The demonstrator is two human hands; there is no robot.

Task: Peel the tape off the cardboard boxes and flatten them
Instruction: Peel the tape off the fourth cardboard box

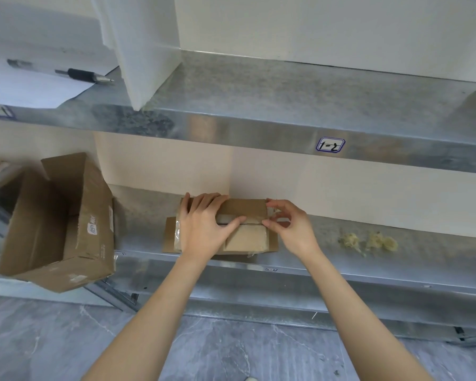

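Observation:
A small cardboard box point(246, 237) lies on the lower metal shelf point(341, 259), wrapped in clear tape. My left hand point(204, 226) lies over its left half, fingers spread across the top and the thumb pressing on the tape seam. At the box's right end, my right hand point(289, 229) pinches a strip of clear tape point(272, 215) between thumb and fingers. A larger open cardboard box point(63, 229) stands tilted at the left end of the shelf, with tape scraps on its side.
Balls of crumpled tape point(368, 242) lie on the shelf to the right. The upper shelf point(259, 105) carries a pen point(84, 75) on paper point(28, 86) and a white panel point(146, 50). Grey stone floor point(231, 353) lies below.

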